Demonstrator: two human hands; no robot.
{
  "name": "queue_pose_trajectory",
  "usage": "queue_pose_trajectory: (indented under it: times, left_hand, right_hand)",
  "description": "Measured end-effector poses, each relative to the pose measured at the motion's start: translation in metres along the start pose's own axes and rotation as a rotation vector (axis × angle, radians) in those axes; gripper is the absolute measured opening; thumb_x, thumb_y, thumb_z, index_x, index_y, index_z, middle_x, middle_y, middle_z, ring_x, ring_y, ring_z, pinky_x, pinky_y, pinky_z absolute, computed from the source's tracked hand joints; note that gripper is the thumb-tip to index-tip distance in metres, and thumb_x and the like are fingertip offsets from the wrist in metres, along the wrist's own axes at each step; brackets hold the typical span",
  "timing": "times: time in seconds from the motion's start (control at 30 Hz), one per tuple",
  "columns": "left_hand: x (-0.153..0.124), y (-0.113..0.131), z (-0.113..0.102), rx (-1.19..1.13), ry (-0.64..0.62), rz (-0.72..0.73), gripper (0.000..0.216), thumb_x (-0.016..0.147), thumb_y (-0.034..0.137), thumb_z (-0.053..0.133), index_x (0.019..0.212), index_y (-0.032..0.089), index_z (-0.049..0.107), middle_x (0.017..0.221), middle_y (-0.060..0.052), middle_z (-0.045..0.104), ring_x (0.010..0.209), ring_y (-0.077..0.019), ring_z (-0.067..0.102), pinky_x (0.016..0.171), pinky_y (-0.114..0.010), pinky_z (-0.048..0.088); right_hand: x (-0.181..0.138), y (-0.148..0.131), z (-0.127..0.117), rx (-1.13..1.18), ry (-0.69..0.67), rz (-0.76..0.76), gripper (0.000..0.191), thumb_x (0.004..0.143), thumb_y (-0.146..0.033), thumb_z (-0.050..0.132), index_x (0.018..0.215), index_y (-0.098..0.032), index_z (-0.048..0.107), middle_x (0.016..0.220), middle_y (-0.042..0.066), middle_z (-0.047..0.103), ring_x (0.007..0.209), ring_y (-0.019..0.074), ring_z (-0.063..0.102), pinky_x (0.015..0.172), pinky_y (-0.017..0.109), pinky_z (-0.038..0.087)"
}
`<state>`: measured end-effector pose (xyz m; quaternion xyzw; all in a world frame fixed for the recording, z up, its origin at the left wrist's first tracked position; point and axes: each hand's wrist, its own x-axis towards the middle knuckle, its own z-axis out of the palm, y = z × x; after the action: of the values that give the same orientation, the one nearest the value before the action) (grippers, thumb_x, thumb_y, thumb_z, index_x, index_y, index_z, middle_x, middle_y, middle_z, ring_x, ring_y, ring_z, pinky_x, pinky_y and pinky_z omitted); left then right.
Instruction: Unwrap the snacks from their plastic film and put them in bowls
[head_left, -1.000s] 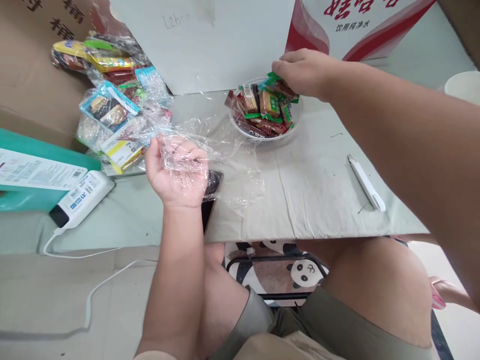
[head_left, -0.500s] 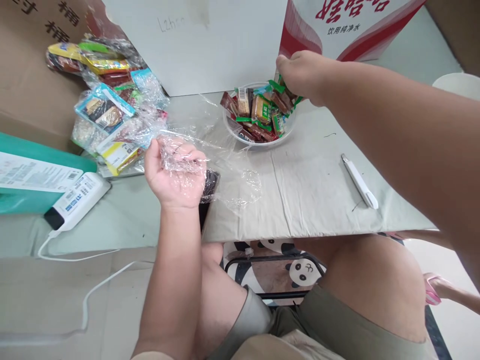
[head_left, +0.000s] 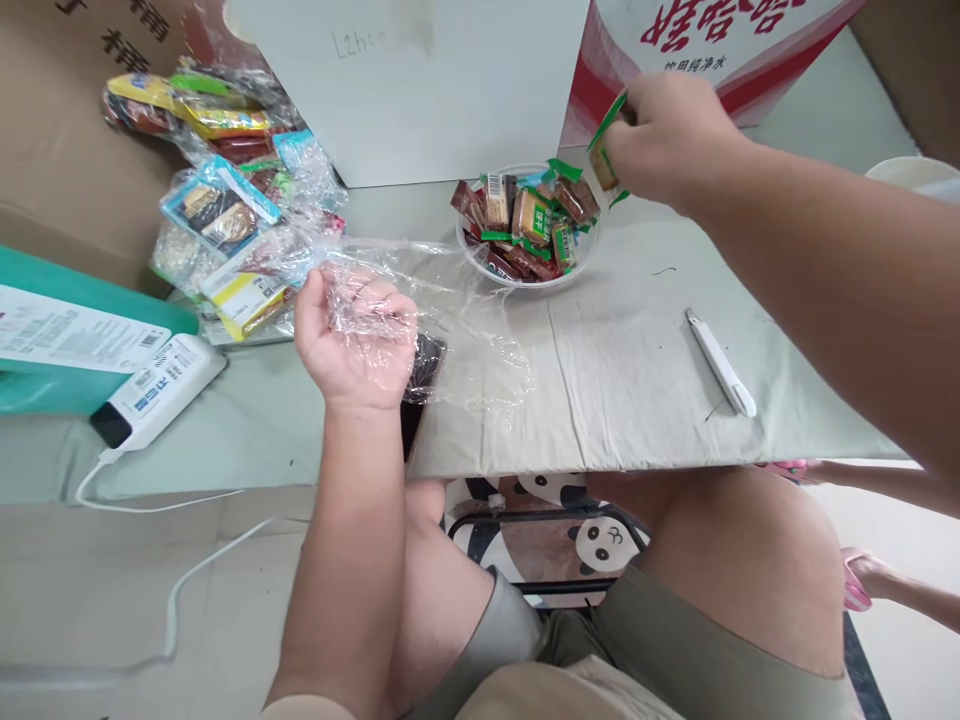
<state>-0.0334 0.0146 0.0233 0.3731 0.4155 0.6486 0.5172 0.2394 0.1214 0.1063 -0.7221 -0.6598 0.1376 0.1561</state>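
My left hand [head_left: 352, 340] is closed around a crumpled clear plastic bag [head_left: 450, 310] that trails to the right over the table. My right hand [head_left: 667, 135] is raised above the right rim of a clear bowl [head_left: 525, 280] and pinches a green-wrapped snack [head_left: 606, 150]. The bowl holds several small snack packets [head_left: 529, 222] in brown, red and green wrappers. A dark object [head_left: 426, 365] lies half hidden under my left hand.
A heap of bagged snacks [head_left: 225, 215] lies at the left against a cardboard box [head_left: 45, 150]. A white power bank [head_left: 157, 390] with cable and a teal box [head_left: 52, 340] sit at far left. A white pen-like tool [head_left: 721, 362] lies on the right. A white board [head_left: 450, 90] stands behind the bowl.
My right hand has lifted up and to the right out of the bowl with a green-wrapped snack in its fingers. My left hand has stayed put with the plastic bag.
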Motion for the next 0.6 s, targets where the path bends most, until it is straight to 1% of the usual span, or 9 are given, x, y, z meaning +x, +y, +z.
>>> queue_pose_trajectory:
  times: [0.07, 0.13, 0.17, 0.23, 0.3, 0.33, 0.4, 0.53, 0.6]
  left_hand:
    - [0.0, 0.0, -0.001, -0.004, -0.004, 0.006, 0.036, 0.087, 0.052, 0.07, 0.073, 0.025, 0.051, 0.069, 0.0, 0.053, 0.08, -0.0169, 0.056, 0.071, -0.031, 0.042]
    - [0.001, 0.001, -0.004, -0.032, -0.019, 0.016, 0.036, 0.086, 0.051, 0.073, 0.073, 0.024, 0.051, 0.067, 0.0, 0.051, 0.078, -0.0165, 0.053, 0.07, -0.031, 0.04]
    - [0.002, 0.002, -0.005, -0.046, -0.033, 0.023, 0.036, 0.085, 0.049, 0.073, 0.072, 0.024, 0.051, 0.067, 0.0, 0.05, 0.076, -0.016, 0.052, 0.07, -0.031, 0.039]
    - [0.003, 0.004, -0.008, -0.031, -0.054, 0.039, 0.035, 0.087, 0.048, 0.072, 0.071, 0.024, 0.051, 0.065, 0.001, 0.047, 0.072, -0.0153, 0.048, 0.068, -0.032, 0.035]
    - [0.003, 0.007, -0.011, 0.041, -0.033, 0.041, 0.035, 0.087, 0.051, 0.068, 0.072, 0.025, 0.051, 0.064, 0.001, 0.044, 0.067, -0.0157, 0.043, 0.065, -0.032, 0.032]
    - [0.003, 0.009, -0.012, 0.075, -0.01, 0.037, 0.036, 0.086, 0.054, 0.068, 0.073, 0.026, 0.051, 0.064, 0.001, 0.043, 0.065, -0.0159, 0.04, 0.064, -0.032, 0.031]
    - [0.003, 0.011, -0.014, 0.102, 0.031, 0.031, 0.037, 0.082, 0.056, 0.071, 0.073, 0.026, 0.05, 0.064, 0.001, 0.041, 0.062, -0.0158, 0.034, 0.061, -0.032, 0.031]
    - [0.002, 0.013, -0.017, 0.07, 0.04, 0.039, 0.039, 0.08, 0.052, 0.076, 0.07, 0.026, 0.049, 0.063, 0.002, 0.042, 0.06, -0.0147, 0.033, 0.06, -0.031, 0.033]
    - [0.002, 0.013, -0.018, 0.042, 0.033, 0.036, 0.039, 0.08, 0.05, 0.077, 0.067, 0.025, 0.049, 0.063, 0.002, 0.044, 0.059, -0.0139, 0.035, 0.059, -0.03, 0.035]
  right_hand:
    - [-0.005, -0.001, -0.004, -0.021, 0.123, -0.068, 0.039, 0.095, -0.012, 0.04, 0.121, 0.002, 0.066, 0.134, 0.023, 0.066, 0.134, 0.0381, 0.059, 0.109, 0.052, 0.044]
    - [-0.011, -0.003, -0.005, 0.033, 0.214, -0.215, 0.046, 0.093, -0.016, 0.042, 0.127, 0.0, 0.069, 0.131, 0.017, 0.069, 0.125, 0.0292, 0.063, 0.104, 0.041, 0.046]
    - [-0.015, -0.005, -0.003, 0.076, 0.21, -0.314, 0.046, 0.092, -0.018, 0.045, 0.127, -0.002, 0.07, 0.128, 0.014, 0.071, 0.118, 0.0246, 0.065, 0.1, 0.037, 0.048]
    - [-0.025, -0.009, 0.004, 0.131, 0.124, -0.498, 0.043, 0.09, -0.021, 0.054, 0.127, -0.008, 0.073, 0.12, 0.009, 0.073, 0.101, 0.0171, 0.065, 0.09, 0.032, 0.049]
    - [-0.033, -0.013, 0.015, 0.103, 0.02, -0.605, 0.041, 0.087, -0.022, 0.063, 0.126, -0.013, 0.072, 0.11, 0.006, 0.075, 0.083, 0.0141, 0.061, 0.08, 0.031, 0.048]
    - [-0.036, -0.014, 0.021, 0.07, -0.016, -0.625, 0.04, 0.086, -0.022, 0.066, 0.125, -0.016, 0.071, 0.106, 0.005, 0.075, 0.078, 0.0145, 0.058, 0.077, 0.032, 0.046]
    - [-0.039, -0.015, 0.034, -0.02, -0.047, -0.63, 0.035, 0.084, -0.021, 0.069, 0.119, -0.02, 0.067, 0.101, 0.005, 0.074, 0.077, 0.0182, 0.059, 0.074, 0.034, 0.045]
    - [-0.037, -0.009, 0.05, -0.141, -0.076, -0.677, 0.012, 0.085, -0.024, 0.068, 0.093, -0.026, 0.06, 0.101, 0.008, 0.07, 0.094, 0.0288, 0.064, 0.076, 0.041, 0.047]
    - [-0.034, -0.005, 0.053, -0.108, -0.055, -0.699, 0.011, 0.084, -0.026, 0.068, 0.086, -0.027, 0.057, 0.1, 0.009, 0.068, 0.097, 0.0313, 0.064, 0.077, 0.043, 0.048]
